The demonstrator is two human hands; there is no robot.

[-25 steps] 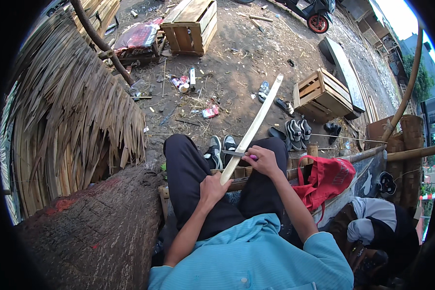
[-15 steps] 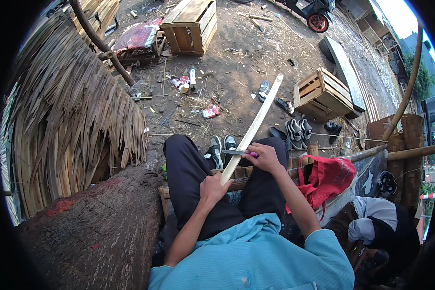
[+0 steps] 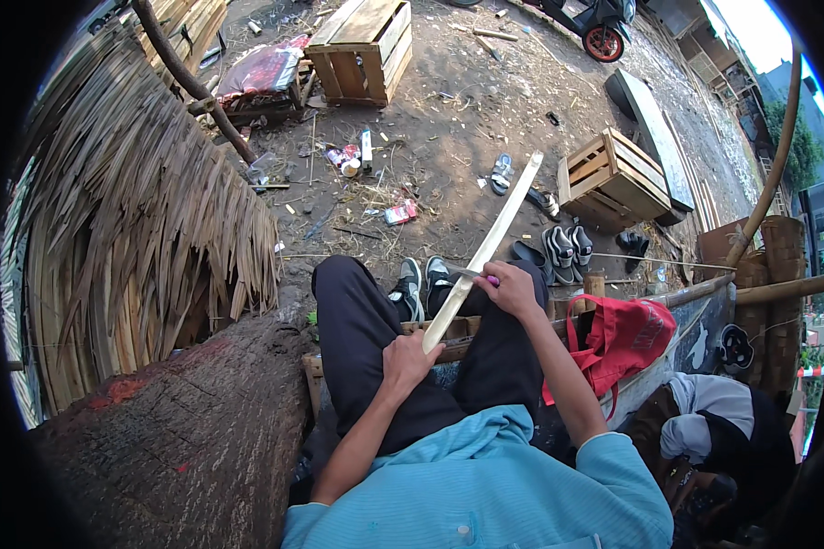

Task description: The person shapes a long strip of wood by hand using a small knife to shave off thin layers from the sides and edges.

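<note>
My left hand [image 3: 407, 360] is closed round the near end of a long, pale strip of wood or bamboo [image 3: 494, 233], just above my lap. The strip slants away from me, its far end up and to the right. In my right hand [image 3: 511, 289] is a knife with a purple handle [image 3: 493, 280], the fingers wrapped round it. Its thin metal blade [image 3: 464, 271] lies across the strip, about a third of the way up from the left hand. My dark-trousered knees [image 3: 348, 293] are on both sides of the strip.
A red bag [image 3: 613, 340] hangs beside my right knee, with shoes [image 3: 566, 249] beyond. A wooden crate [image 3: 613, 180] stands right, another crate [image 3: 362, 55] farther off. A thick log [image 3: 192, 430] and dried-leaf thatch [image 3: 146, 201] fill the left. Another person [image 3: 719, 421] is low right.
The knife and right hand have shifted slightly up and to the right along the strip. The strip's far end has dropped a little toward me.
</note>
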